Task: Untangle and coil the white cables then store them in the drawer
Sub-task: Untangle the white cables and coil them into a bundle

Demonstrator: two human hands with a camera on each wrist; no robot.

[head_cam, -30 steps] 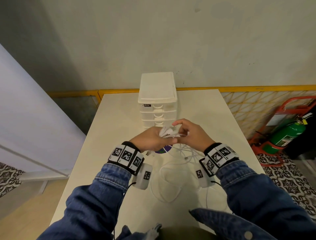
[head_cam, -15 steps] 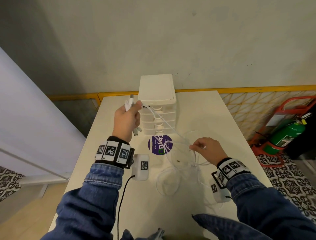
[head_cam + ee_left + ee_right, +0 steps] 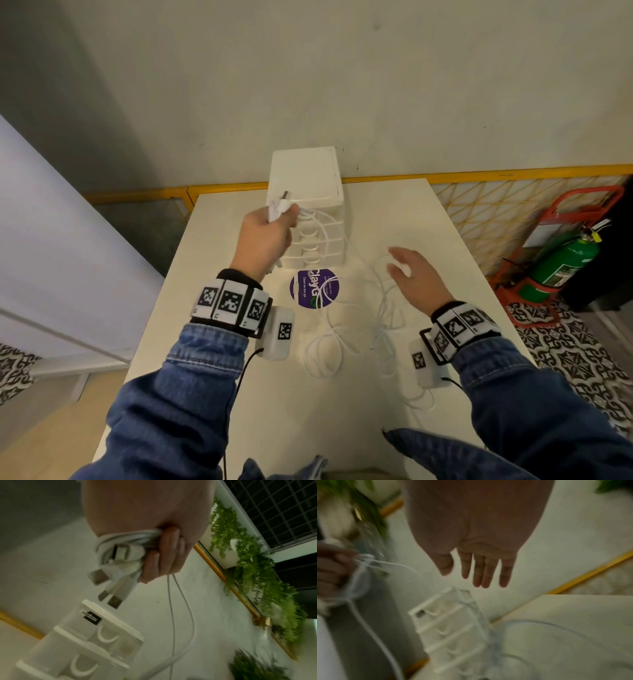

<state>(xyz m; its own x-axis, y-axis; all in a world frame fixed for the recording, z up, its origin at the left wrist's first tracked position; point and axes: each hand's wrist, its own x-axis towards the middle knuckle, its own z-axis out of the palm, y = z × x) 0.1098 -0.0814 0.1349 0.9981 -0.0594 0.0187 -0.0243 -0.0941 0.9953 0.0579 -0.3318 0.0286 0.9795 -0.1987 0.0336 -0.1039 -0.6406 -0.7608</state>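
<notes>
White cables (image 3: 346, 329): tangled loops on the table below and between the two hands; two strands run up to the left grip
Cable bundle (image 3: 120, 550): several turns and connector ends gathered in the left grip, metal plug tips (image 3: 114, 601) sticking out past the fingers, two strands hanging down from it
Left hand (image 3: 265, 236): raised off the table, fingers (image 3: 164, 550) curled tight round the bundle, just in front of the drawer unit's top
Right hand (image 3: 412, 277): fingers (image 3: 485, 572) straight and spread, holding nothing, palm down above the loose loops, well to the right of the left grip
Drawer unit (image 3: 318, 205): white, stacked drawers with curved handles, all pushed in; just beyond the left grip, at the far side of the table
Table (image 3: 239, 404): pale top carrying cables and drawer unit
Round sticker (image 3: 313, 287): purple, on the table below the left grip, in front of the drawer unit, one cable loop crossing it
Fire extinguisher (image 3: 561, 267): green, in a red stand on the floor, far right of the right hand
Sleeves (image 3: 178, 404): blue denim, with marker bands at both wrists
</notes>
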